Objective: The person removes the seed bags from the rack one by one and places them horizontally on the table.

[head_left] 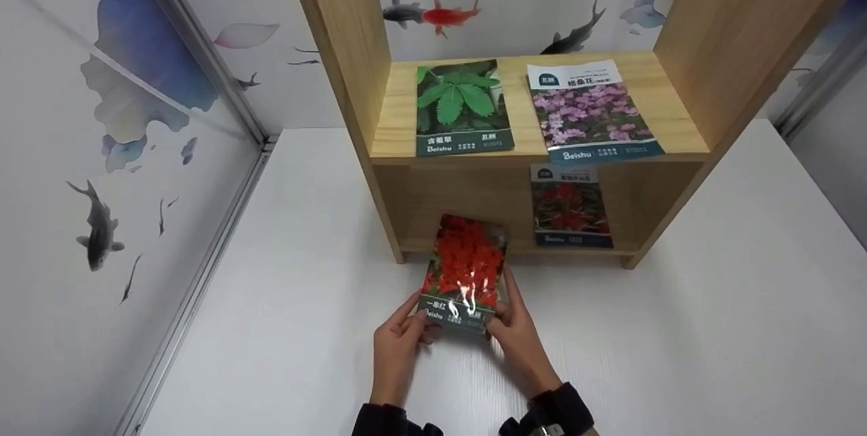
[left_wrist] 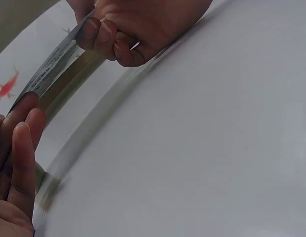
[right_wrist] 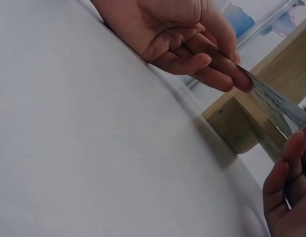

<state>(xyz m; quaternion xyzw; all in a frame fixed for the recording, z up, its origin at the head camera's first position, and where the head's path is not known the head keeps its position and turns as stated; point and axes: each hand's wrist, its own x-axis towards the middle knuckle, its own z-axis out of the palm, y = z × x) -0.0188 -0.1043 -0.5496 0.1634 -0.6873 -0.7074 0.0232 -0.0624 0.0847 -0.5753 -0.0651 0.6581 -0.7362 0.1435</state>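
Both the left hand (head_left: 399,338) and the right hand (head_left: 518,331) are pinching the red-flower seed packet's (head_left: 466,267) near corners, keeping it flat and aimed at the wooden shelf's (head_left: 521,209) lower opening.

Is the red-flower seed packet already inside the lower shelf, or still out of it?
Mostly out. Both hands, left hand and right hand, pinch the red-flower packet by its bottom corners above the table; only its top edge reaches the shelf opening.

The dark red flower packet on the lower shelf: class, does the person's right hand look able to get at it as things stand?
Probably yes. The dark red flower packet stands at the shelf's open front with nothing before it, but the right hand would first have to let go of the red flower packet.
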